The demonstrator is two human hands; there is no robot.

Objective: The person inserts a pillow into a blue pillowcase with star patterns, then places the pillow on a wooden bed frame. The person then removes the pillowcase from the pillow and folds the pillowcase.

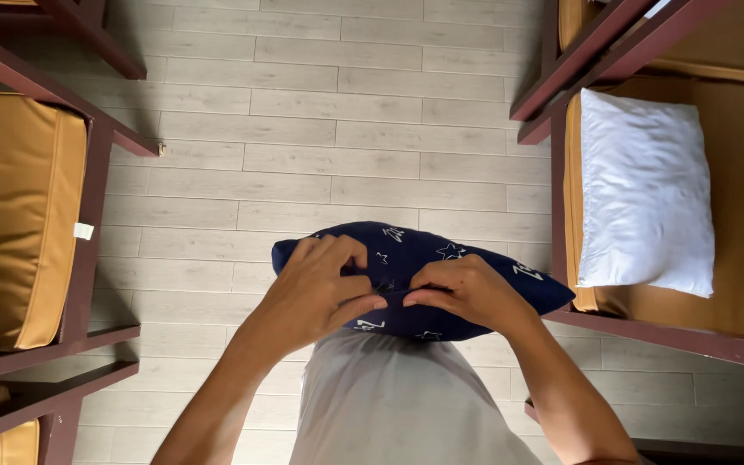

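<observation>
Left hand [325, 280] and right hand [462, 288] both pinch navy star-print pillow [475, 258] edge closed, braced against belly; white pillow [645, 194] right of it.

Your left hand [316, 288] and right hand [462, 291] pinch the near edge of a navy star-patterned cushion [441, 258], held above the wood floor [303, 129].
</observation>
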